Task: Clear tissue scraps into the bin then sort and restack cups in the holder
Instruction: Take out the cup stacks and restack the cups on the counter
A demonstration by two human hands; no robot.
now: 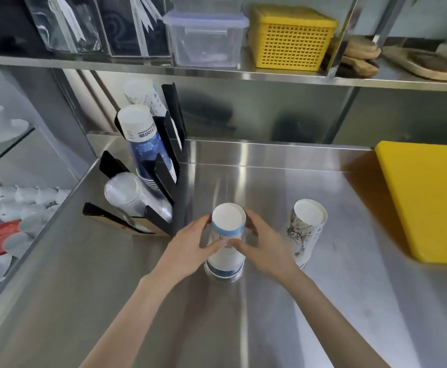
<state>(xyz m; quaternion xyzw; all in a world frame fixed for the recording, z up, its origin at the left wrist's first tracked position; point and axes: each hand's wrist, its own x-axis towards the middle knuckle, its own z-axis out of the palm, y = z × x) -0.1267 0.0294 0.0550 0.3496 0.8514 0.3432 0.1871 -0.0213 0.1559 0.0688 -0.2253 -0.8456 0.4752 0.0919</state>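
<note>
A stack of upside-down paper cups with blue bands (227, 229) stands on the steel counter (243, 314). My left hand (190, 248) and my right hand (265, 245) both clasp it from either side. A second upside-down stack of white cups with line drawings (307, 229) stands to its right, untouched. The black tiered cup holder (164, 176) sits at the back left, holding a stack of clear plastic cups (134, 197), a blue-patterned cup stack (145, 144) and a white printed stack (142, 94) behind.
A yellow cutting board (427, 197) lies at the right. The shelf above carries a clear lidded box (206, 41), a yellow basket (291, 41) and wooden boards (416, 59). White crockery (12, 203) fills the glass case at left.
</note>
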